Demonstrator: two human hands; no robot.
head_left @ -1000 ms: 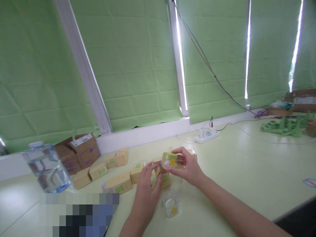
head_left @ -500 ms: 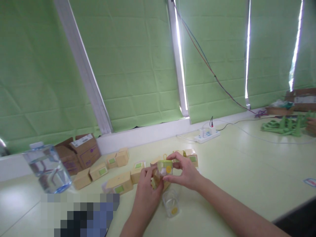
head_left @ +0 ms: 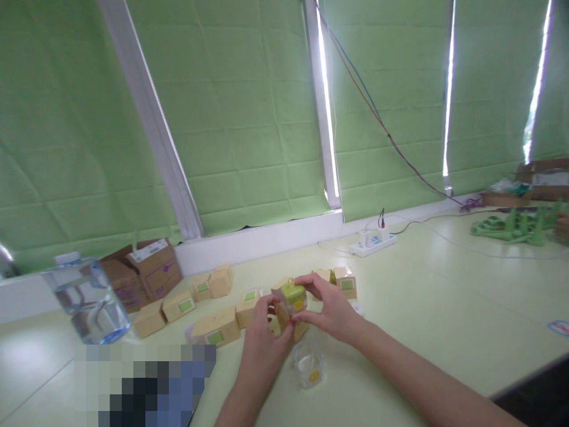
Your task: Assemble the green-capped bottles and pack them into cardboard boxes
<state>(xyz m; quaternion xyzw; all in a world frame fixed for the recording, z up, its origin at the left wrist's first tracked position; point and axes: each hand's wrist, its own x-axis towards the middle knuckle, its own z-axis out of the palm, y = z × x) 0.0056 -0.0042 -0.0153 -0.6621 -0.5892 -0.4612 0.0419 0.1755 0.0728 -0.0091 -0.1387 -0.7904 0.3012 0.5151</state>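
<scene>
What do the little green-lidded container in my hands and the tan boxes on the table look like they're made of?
Small green-lidded container: seemingly clear glossy plastic, since its sides show through, with an opaque green plastic-looking lid. Small tan boxes: probably matte cardboard, given flat folded faces and green stickers. Both hands hold the container.

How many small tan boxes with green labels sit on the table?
About 8: four at left, two by the left hand, two behind the right hand. The hands may hide more.

Left hand [head_left: 263, 338]: forearm rising from below, fingers curled, tips pinched; right hand [head_left: 331, 311]: forearm entering from lower right, fingers closed opposite the left.
</scene>
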